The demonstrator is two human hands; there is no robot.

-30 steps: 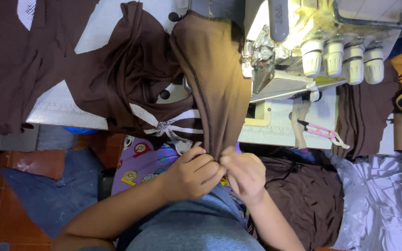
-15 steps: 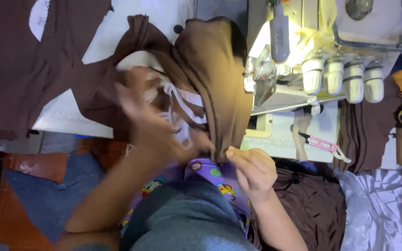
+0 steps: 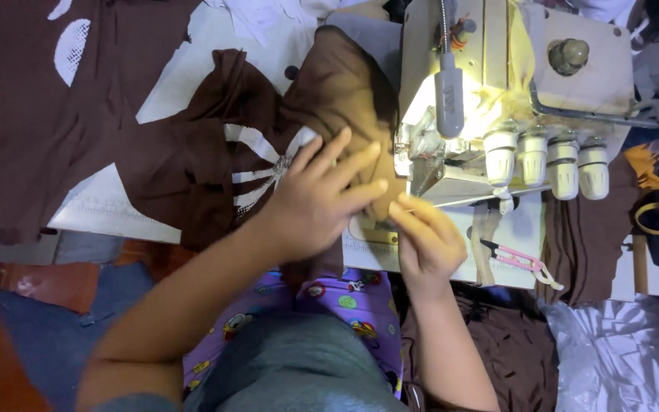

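My left hand (image 3: 318, 202) lies flat, fingers spread, pressing the brown fabric (image 3: 329, 91) onto the worktop (image 3: 116, 202) to keep it taut. My right hand (image 3: 425, 240) pinches its edge beside the sewing machine (image 3: 497, 114), aligning it for feeding.

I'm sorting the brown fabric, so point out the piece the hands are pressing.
It is the brown piece with white stripes beside the sewing machine, under the left hand; the other brown pieces lie untouched at the edges.

One head-worn camera looks steeply down, close over the person's lap, facing the sewing machine (image 3: 497, 99) at one o'clock; the table (image 3: 108, 202) spreads toward ten.
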